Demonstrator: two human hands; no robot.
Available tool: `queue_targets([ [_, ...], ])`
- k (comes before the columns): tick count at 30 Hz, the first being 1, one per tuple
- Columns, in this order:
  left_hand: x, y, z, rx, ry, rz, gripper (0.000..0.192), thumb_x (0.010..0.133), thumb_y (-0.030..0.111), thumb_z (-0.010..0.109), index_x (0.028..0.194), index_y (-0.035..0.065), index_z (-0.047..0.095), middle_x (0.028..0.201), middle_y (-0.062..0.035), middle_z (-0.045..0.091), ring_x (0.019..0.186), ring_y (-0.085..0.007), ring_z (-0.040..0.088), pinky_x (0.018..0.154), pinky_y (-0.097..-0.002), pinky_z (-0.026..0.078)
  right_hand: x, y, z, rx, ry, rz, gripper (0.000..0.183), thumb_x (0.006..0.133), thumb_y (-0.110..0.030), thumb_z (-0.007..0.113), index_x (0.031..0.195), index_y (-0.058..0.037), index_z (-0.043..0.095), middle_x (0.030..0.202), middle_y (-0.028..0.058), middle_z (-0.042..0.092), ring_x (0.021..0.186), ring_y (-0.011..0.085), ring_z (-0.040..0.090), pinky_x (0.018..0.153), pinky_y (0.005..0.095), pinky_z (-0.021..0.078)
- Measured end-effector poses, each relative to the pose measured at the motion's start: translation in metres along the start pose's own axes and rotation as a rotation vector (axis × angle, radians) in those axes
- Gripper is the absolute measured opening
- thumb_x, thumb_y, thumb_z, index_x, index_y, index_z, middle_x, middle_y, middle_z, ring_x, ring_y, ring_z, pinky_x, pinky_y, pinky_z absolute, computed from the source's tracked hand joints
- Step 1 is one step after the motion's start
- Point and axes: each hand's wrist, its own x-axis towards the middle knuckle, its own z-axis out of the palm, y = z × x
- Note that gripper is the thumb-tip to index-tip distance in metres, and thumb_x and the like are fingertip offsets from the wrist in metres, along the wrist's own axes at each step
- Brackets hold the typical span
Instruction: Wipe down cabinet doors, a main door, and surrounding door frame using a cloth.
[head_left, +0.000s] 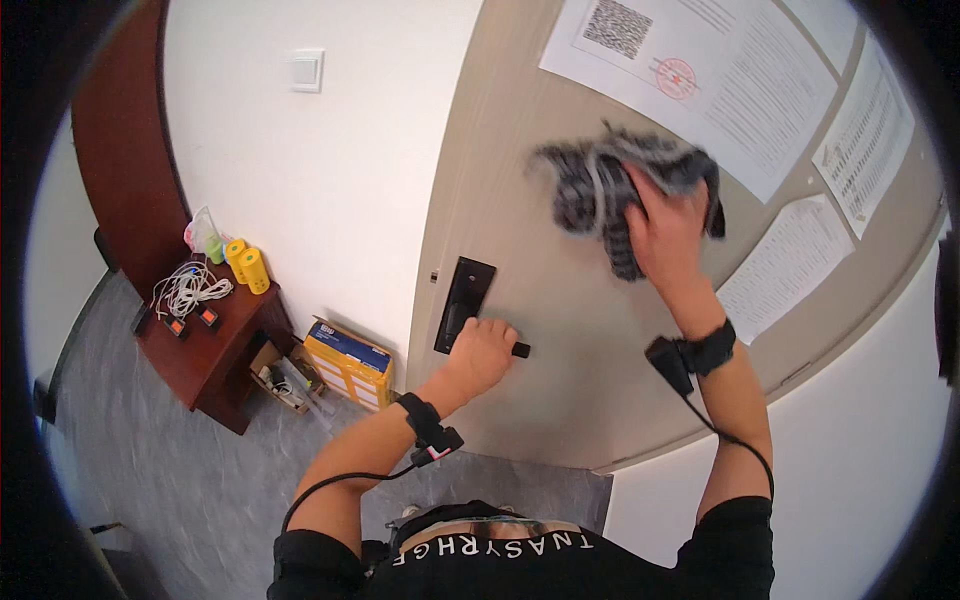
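Note:
My left hand (484, 352) is closed around the black lever handle (521, 349) of a light wood-toned door (555, 300). The handle comes off a tall black lock plate (472, 285) near the door's edge. Higher up and to the right, my right hand (667, 232) presses a dark grey, fluffy striped cloth (585, 187) against the door face, its fingers spread over the bunched fabric. The cloth's left edge is blurred. Just above it, a large printed sheet (720, 82) with a code and a red stamp is fixed to the door.
More papers (787, 262) are on the door's right part. At left stands a dark red wooden desk (187, 367) with coiled white cables (187, 289) and yellow cylinders (255, 271). A yellow and blue carton (349, 364) and an open box (274, 382) are on the floor by the white wall.

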Motion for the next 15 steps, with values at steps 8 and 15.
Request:
queue_targets([
  [8, -0.005, 0.005, -0.011, -0.082, 0.007, 0.0, 0.028, 0.072, 0.028, 0.053, 0.089, 0.0059, 0.05, 0.082, -0.006, 0.047, 0.079, -0.0186, 0.045, 0.069, -0.0307, 0.032, 0.057, -0.084, 0.07, -0.081, -0.215, -0.134, 0.043, 0.065, -0.026, 0.057, 0.104, -0.0112, 0.049, 0.097, 0.0124, 0.045, 0.093, 0.0334, 0.04, 0.081, 0.0418, 0.0346],
  [15, -0.012, 0.009, -0.002, -0.067, 0.076, 0.057, 0.023, 0.073, 0.027, 0.051, 0.084, 0.0066, 0.05, 0.079, -0.0059, 0.046, 0.078, -0.0194, 0.044, 0.071, -0.0309, 0.031, 0.03, -0.076, 0.082, 0.239, -0.198, -0.313, 0.021, 0.065, -0.019, 0.056, 0.08, -0.0037, 0.054, 0.091, 0.0115, 0.047, 0.094, 0.0296, 0.042, 0.081, 0.0371, 0.0386],
])
